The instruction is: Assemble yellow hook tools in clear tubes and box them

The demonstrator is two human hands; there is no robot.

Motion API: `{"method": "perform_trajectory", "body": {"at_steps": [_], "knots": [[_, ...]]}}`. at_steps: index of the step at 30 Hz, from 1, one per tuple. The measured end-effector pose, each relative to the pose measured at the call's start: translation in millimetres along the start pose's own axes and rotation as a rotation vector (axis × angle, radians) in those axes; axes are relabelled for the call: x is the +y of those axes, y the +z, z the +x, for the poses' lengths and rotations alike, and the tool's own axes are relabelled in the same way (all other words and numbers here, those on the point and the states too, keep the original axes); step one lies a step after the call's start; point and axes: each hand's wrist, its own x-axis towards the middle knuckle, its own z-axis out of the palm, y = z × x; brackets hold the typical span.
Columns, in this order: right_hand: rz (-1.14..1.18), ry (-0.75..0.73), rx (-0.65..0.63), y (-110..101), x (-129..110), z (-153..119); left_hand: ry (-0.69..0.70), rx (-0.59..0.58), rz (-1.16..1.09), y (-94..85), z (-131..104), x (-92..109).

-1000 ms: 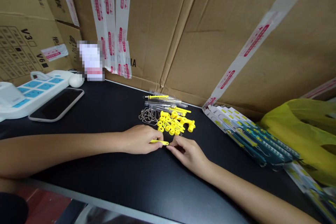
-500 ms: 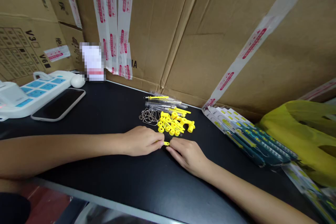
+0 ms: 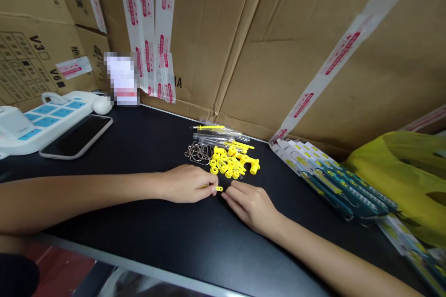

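My left hand (image 3: pixel 190 184) pinches a slim yellow plastic piece (image 3: pixel 219 189) whose holed, rounded end sticks out toward the right. Facing it, my right hand (image 3: pixel 251 204) has its thumb and fingers closed together near the table; whatever it may hold is too small to make out. A narrow gap separates the piece from the right fingertips. Just beyond both hands lies a pile of yellow plastic parts (image 3: pixel 226 162), with rings and short tubes among them. Bent metal wire hooks (image 3: pixel 198 153) lie left of the pile, and clear tubes with yellow rods (image 3: pixel 219 136) lie behind it.
Cardboard walls (image 3: pixel 195 32) close off the back of the black table (image 3: pixel 146 232). On the left are a phone (image 3: pixel 78 137) and a white power strip (image 3: pixel 52 118). Stacked printed packages (image 3: pixel 334 181) and a yellow plastic bag (image 3: pixel 390 171) occupy the right side.
The yellow piece's end has drawn slightly left, away from the right fingertips, so a gap shows between them. Both hands otherwise stay nearly in place.
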Motion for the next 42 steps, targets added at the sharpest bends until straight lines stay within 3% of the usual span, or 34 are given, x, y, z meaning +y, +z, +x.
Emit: {"method": "perform_trajectory", "body": {"at_steps": [10,17,29,42], "knots": [[-0.229,-0.155,0.019,-4,-4,-5,0.021,0.083,0.253,7.2,-4,8],[-0.063,-0.038,-0.002,-1,-1,-1,0.021,0.065,0.305,7.6,-5,10],[0.038,-0.02,-0.029,-2,-2,1,0.037,0.028,0.371,9.2,-3,10],[0.257,0.049,-0.032,-2,3,1,0.034,0.134,0.244,16.7,-4,3]]}}
